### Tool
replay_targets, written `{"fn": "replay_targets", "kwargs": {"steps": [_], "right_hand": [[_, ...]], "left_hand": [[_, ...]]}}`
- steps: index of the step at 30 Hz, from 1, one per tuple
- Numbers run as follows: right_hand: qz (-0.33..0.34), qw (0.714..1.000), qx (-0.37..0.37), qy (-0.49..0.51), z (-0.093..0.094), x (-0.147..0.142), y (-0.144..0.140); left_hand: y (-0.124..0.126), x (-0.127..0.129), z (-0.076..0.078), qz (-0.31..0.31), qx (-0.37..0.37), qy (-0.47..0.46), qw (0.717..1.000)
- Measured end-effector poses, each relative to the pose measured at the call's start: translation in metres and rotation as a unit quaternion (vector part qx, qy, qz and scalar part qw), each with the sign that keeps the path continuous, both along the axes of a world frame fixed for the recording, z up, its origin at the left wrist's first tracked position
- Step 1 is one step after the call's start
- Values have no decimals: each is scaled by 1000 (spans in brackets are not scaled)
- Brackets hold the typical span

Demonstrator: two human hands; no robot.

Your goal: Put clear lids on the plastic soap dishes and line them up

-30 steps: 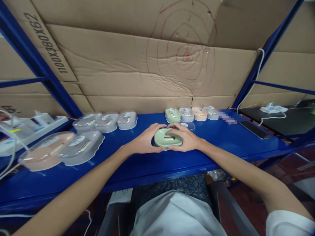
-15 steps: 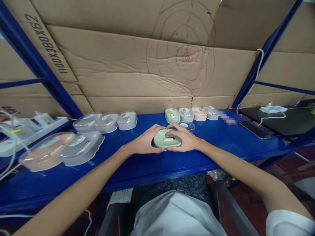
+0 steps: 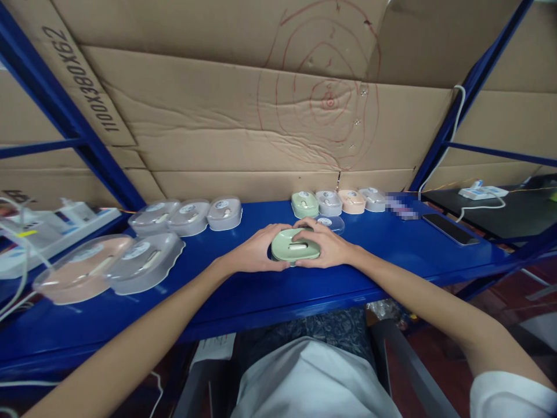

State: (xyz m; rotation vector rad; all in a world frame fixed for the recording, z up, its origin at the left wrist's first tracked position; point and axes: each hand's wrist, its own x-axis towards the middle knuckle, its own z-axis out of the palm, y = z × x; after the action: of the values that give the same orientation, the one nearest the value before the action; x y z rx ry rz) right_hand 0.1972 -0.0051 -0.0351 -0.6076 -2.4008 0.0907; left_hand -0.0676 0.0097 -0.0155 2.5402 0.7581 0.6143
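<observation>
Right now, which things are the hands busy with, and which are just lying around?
Busy with:
- green case, held between the left hand and right hand
- clear lid just behind it

Lying around:
- grey cases
- pink case
- row of four cases
- phone
- power strip

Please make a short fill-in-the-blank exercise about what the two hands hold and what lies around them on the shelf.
1. The left hand and the right hand both grip one case of ____ colour.
2. The shelf under the case is ____.
3. The dark phone lies to the ____ of the hands.
4. The wall behind the shelf is covered with ____.

Missing words: green; blue; right; cardboard
</observation>
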Motion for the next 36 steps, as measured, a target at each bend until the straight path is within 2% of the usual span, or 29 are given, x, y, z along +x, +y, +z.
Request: {"fn": "replay_targets", "kwargs": {"steps": [8,21,25,28,30,33,36], "right_hand": [[-9,999,-34,-19,-3,2,-1],[-16,999,-25,-33,-4,1,-2],[-14,999,-38,6,2,5,1],[-62,995,-31,78,7,18,12],[-105,990,-14,91,7,30,22],[-156,987,3,34,4,48,36],[-185,982,-10,-31,2,56,42]], "left_hand": [[-1,1,0,-12,-2,26,1000],[-3,4,2,1,0,35,999],[-2,3,3,6,-19,34,999],[-2,3,3,10,-24,39,999],[-3,2,4,11,-24,44,999],[-2,2,5,9,-20,44,999],[-2,1,7,8,-21,49,999]]}}
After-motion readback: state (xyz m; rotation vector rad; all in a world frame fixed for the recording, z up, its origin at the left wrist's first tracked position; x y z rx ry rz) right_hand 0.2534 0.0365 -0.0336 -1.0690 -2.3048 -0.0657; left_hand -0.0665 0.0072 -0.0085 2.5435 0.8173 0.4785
